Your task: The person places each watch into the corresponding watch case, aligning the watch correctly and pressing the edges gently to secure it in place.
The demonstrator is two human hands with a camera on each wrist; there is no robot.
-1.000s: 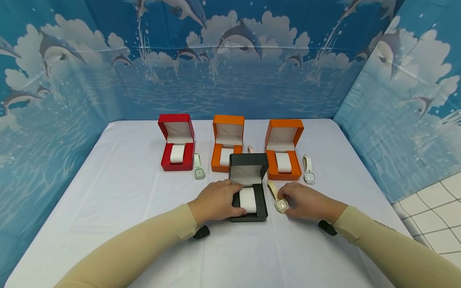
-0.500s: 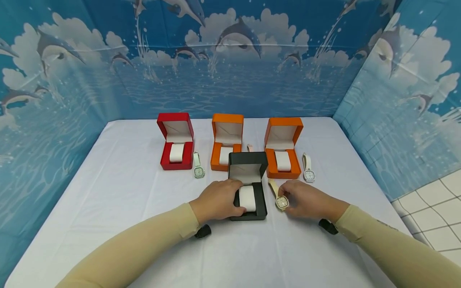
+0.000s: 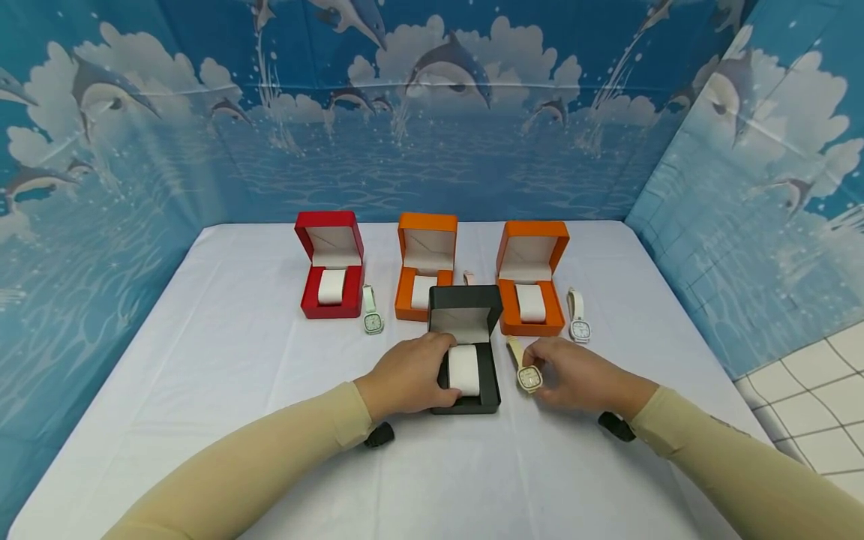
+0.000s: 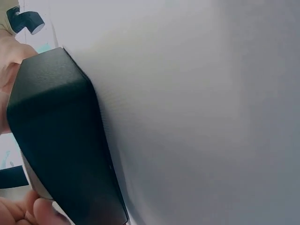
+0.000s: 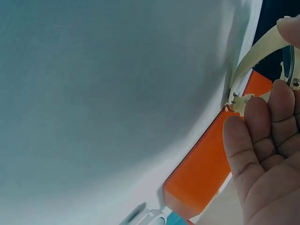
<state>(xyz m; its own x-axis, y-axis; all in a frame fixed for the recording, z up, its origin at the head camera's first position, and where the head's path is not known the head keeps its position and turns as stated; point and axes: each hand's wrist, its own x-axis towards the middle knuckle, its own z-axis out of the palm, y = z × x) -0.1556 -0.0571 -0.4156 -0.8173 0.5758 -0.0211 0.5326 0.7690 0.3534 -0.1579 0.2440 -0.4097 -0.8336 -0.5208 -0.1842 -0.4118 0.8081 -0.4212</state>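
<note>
My left hand [image 3: 408, 375] holds the left side of an open dark green watch box [image 3: 489, 367], its thumb at the front of the white cushion [image 3: 463, 371]. The box's dark outer wall [image 4: 61, 122] fills the left part of the left wrist view. Just right of the box, my right hand [image 3: 577, 375] pinches a cream-strapped watch [image 3: 529, 378] near its square face. In the right wrist view, the watch's curved strap [image 5: 255, 56] shows between the thumb and the fingertips of the right hand [image 5: 267, 154], with its buckle end hanging free.
Behind stand an open red watch box [image 3: 351, 296] and two open orange ones, a middle box [image 3: 428, 225] and a right box [image 3: 533, 330]. A pale green watch [image 3: 373, 322], a white watch [image 3: 579, 330] and a partly hidden pink strap [image 3: 469, 278] lie beside them on white cloth [image 3: 223, 360].
The cream watch has shifted very slightly to the right in my right hand, its strap a little more upright. My left hand and the dark green box stay in place.
</note>
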